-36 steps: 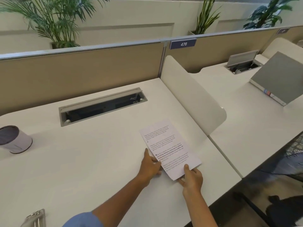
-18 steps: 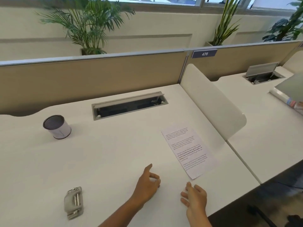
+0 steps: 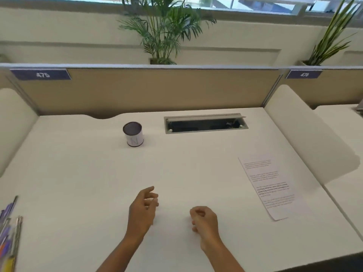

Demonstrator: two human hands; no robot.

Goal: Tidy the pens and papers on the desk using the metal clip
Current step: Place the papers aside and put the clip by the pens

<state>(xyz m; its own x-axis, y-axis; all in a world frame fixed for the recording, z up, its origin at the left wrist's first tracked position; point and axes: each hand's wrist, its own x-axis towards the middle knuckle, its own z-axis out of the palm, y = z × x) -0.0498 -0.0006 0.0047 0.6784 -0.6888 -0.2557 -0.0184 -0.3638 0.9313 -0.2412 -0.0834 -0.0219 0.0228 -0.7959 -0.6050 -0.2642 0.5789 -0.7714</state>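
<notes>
Paper [image 3: 267,188]: flat on the desk [image 3: 98,173], toward its right edge, printed side up, skewed a little, well apart from both hands.
Pens [image 3: 8,228]: bunched at the desk's left edge, partly cut off by the frame, blurred.
Metal clip: not to be seen.
Left hand [image 3: 142,210]: over the desk near the front edge, fingers loosely curled, holding nothing.
Right hand [image 3: 205,219]: just beside the left, fingers curled in loosely, holding nothing.
Cup [image 3: 133,134]: upright toward the back edge, left of the cable tray [image 3: 205,124].
Cable tray: lid raised, set in the desk by the back edge.
</notes>
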